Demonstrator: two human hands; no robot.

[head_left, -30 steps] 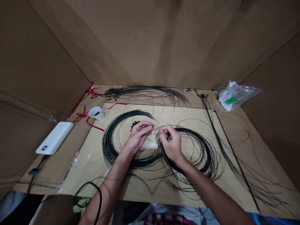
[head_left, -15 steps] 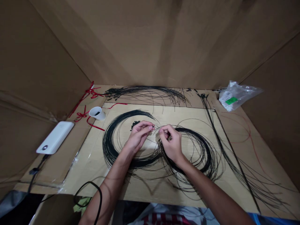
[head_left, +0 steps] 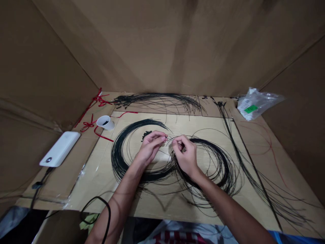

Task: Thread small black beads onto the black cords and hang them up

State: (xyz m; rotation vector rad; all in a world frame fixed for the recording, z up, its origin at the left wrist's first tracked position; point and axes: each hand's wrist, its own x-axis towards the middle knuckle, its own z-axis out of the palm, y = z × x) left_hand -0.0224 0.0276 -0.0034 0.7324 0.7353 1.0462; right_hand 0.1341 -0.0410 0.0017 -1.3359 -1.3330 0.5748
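Thumb and forefinger of my left hand (head_left: 152, 145) are pinched on a tiny dark piece, too small to name. My right hand (head_left: 185, 150), close beside it, pinches a thin black wire; thin strands cross the small gap between my fingertips. Under my left wrist lies a large black wire coil (head_left: 119, 159), its upper end fanned out loose. A second black wire coil (head_left: 223, 159) lies under my right hand and forearm, overlapping the first in the middle. A pile of small black pieces (head_left: 146, 136) lies just behind my left hand, partly hidden by it.
At the left stand a white cup (head_left: 108, 125) with dark bits, red ribbon (head_left: 87, 126) and a white power bank (head_left: 61, 149) with a cable. Black wire bundles lie along the back (head_left: 162, 98) and right (head_left: 236, 149). A plastic bag (head_left: 261, 101) sits back right. Cardboard walls (head_left: 162, 51) surround the table.
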